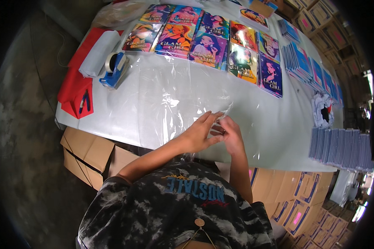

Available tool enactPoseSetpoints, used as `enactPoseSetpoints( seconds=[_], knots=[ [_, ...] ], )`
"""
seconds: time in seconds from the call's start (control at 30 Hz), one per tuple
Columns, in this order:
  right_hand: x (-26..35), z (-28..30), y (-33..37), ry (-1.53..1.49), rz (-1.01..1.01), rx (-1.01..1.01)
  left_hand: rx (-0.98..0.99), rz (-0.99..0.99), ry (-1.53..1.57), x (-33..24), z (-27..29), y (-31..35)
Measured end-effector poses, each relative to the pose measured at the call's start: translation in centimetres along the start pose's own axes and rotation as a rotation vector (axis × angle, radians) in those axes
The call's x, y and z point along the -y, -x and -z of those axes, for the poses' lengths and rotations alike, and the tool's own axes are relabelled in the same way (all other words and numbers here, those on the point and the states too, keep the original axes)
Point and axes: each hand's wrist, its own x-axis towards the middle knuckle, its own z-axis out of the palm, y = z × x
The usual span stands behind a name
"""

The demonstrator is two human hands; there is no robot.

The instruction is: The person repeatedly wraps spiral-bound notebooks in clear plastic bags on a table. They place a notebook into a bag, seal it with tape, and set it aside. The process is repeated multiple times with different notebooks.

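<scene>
Left hand: extended over the near part of the table, fingers slightly bent, brought together with the right. Right hand: fingers curled, tips meeting those of the left at an edge of clear plastic film; which hand pinches the film, and how firmly, cannot be told. Film: one wide transparent piece, glossy and creased, lying on the pale-covered table between the hands and the booklets. Booklets: brightly coloured illustrated covers, laid in two rows across the far part of the table. To the left: one blue tape dispenser; one white bundle, on red material; dark pens, on the same red. To the right: blue-covered books, in overlapping groups; crumpled white wrapping; one long row of thin, closely packed books. Below the table edge: brown cardboard boxes.
</scene>
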Motion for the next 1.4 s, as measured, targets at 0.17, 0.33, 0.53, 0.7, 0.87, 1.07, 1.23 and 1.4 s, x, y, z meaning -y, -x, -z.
enactPoseSetpoints(
  seconds=[0.17,0.33,0.53,0.7,0.87,1.07,1.23,1.4],
  knots=[
    [1.3,5.6,-1.1,0.361,0.020,-0.198,-0.262,-0.022,0.322,1.4,4.9,0.3],
    [4.3,3.6,-1.7,0.193,-0.131,-0.384,-0.234,0.300,-0.730,8.4,3.3,0.0],
    [1.1,3.7,-4.2,0.704,0.141,-0.339,0.103,0.174,-0.850,11.1,-2.8,2.1],
    [-0.5,11.4,-2.1,0.905,0.278,-0.652,-0.050,0.464,-0.948,13.0,1.7,4.5],
    [-2.1,11.6,-1.2,1.463,0.215,-0.876,-0.591,0.617,-0.765,14.0,6.4,7.6],
    [-2.1,10.2,-2.1,1.497,0.155,-1.130,-0.793,0.734,-0.826,17.5,5.0,7.5],
    [-0.4,9.1,-2.7,1.344,0.031,-0.880,-0.711,0.490,-0.656,17.0,5.4,5.1],
    [-1.0,12.0,-2.8,1.064,0.395,-0.914,-0.539,0.713,0.117,15.1,8.4,2.8]
  ],
)
